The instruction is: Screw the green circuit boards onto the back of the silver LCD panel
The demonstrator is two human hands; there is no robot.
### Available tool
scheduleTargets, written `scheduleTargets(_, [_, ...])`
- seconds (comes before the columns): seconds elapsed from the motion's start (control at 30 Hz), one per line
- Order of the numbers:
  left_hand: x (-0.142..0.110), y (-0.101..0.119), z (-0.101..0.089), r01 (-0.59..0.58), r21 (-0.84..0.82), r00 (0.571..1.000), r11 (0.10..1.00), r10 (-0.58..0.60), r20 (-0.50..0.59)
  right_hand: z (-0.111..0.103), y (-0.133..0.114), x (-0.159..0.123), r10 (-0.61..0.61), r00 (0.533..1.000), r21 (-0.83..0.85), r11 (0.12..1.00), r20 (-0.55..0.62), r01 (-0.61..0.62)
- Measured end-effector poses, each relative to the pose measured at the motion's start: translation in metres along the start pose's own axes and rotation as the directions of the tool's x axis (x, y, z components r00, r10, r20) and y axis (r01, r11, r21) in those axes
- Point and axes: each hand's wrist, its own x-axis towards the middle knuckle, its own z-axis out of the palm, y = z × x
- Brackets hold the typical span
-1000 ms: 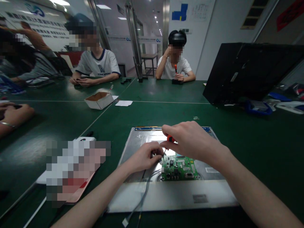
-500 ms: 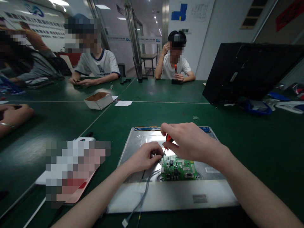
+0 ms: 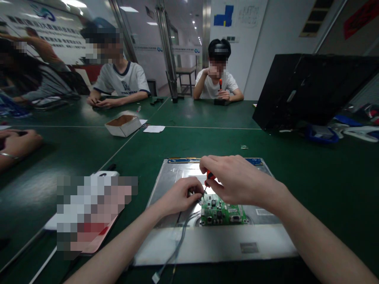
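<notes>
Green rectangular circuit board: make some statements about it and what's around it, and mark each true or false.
1. The green circuit board lies on a flat silver panel. True.
2. The right hand grips a screwdriver with a red-and-black handle. True.
3. The left hand is at the board's lower right corner. False: it is near the upper left corner.
4. The white plastic plug on the thin grey cables sits in the board. False: it is beyond the panel's near edge.
</notes>
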Motion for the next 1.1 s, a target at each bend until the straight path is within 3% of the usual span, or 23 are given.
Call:
scheduleTargets(0.2, [-0.001, -0.0001, -0.0002, 0.018, -0.001, 1.0, 1.0, -0.018, -0.004, 0.002, 0.001, 0.0038, 0.065, 0.998, -0.079, 0.995, -0.015, -0.066])
scheduleTargets(0.47, [0.0, 0.0, -0.0001, 0.01, 0.016, 1.0, 1.0, -0.01, 0.003, -0.0014, 0.0001, -0.0003, -0.015, 1.0, 0.019, 1.0, -0.001, 0.015])
scheduleTargets(0.93, [-0.0017, 0.0016, -0.0001, 0.0, -0.004, 1.0, 1.0, 0.0, -0.023, 0.0016, 0.0013, 0.0036, 0.088, 0.996, -0.101, 0.991, -0.004, -0.088])
scheduleTargets(1.1, [-0.001, 0.0003, -0.0001, -0.001, 0.007, 1.0, 1.0, 0.001, -0.018, 0.0005, 0.0019, 0.0026, 0.06, 0.998, -0.072, 0.996, -0.002, -0.06])
